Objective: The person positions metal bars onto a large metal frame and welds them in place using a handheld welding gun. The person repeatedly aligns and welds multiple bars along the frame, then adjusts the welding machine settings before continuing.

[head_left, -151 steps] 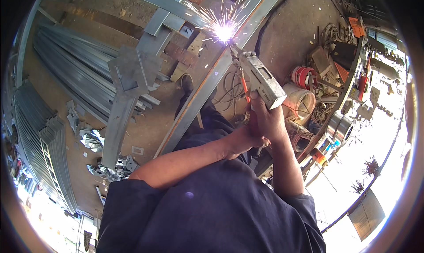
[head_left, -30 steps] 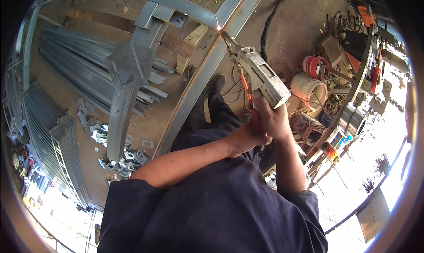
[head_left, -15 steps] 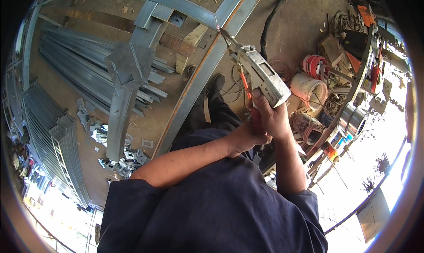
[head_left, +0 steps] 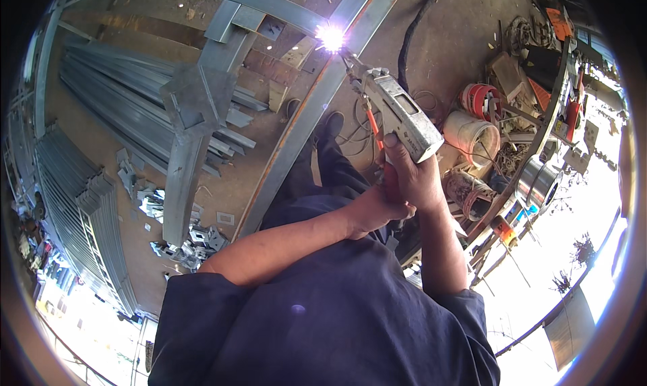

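A grey, boxy welding gun [head_left: 403, 116] with a red grip reaches up and forward from my hands. My right hand [head_left: 414, 173] is closed around the grip, its thumb lying along the back of the body. From the left, my left hand [head_left: 379, 211] wraps the lower grip, touching my right hand. The nozzle points at the corner where a curved steel tube [head_left: 269, 2] meets a long steel beam [head_left: 290, 143]. A bright white-violet welding arc [head_left: 331, 39] burns there and hides the joint. An orange-red hose [head_left: 373, 120] runs beside the gun.
Steel channels [head_left: 128, 103] lie stacked at left, near an upright metal post [head_left: 182, 190]. Metal offcuts [head_left: 192, 241] litter the floor. A red bucket [head_left: 480, 101], a whitish bucket [head_left: 472, 136] and a wire spool [head_left: 539, 182] stand at right. A black cable [head_left: 408, 49] crosses the floor.
A small glow at the gun's tip has become a bright arc, with sparks flying off. My hands and the welding gun have stayed in nearly the same place.
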Tool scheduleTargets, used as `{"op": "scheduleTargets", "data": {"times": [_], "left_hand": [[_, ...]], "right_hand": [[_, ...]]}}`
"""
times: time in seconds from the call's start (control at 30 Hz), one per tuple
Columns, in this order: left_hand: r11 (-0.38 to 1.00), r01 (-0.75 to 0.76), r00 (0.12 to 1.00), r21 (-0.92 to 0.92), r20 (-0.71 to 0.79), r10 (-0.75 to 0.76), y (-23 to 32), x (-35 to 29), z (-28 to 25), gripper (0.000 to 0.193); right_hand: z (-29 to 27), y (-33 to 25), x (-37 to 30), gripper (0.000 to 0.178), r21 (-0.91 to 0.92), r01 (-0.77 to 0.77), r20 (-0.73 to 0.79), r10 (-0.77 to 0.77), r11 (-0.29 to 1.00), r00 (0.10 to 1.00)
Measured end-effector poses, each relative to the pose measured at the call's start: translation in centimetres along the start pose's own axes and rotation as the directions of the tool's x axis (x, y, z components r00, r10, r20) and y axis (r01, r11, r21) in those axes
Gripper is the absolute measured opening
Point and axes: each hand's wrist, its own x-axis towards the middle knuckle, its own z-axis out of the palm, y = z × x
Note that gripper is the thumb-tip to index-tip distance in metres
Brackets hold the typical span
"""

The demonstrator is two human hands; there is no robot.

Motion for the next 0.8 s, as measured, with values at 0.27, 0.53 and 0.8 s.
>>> {"op": "scheduleTargets", "data": {"times": [0.27,0.53,0.8], "left_hand": [[0.999,0.006,0.999,0.037,-0.033,-0.005,0.4,-0.3,0.2,0.023],[0.998,-0.023,0.998,0.05,-0.05,0.026,-0.3,-0.4,0.4,0.026],[0.999,0.03,0.999,0.01,0.035,-0.03,-0.6,-0.2,0.0,0.023]], "right_hand": [[0.4,-0.8,-0.1,0.035,0.037,-0.046,-0.01,0.046,0.998,0.999],[0.1,0.0,-0.4,0.039,0.03,-0.015,-0.011,0.015,0.999,1.0],[0.0,0.2,-0.5,0.035,-0.014,-0.022,-0.022,0.022,1.0,1.0]]}}
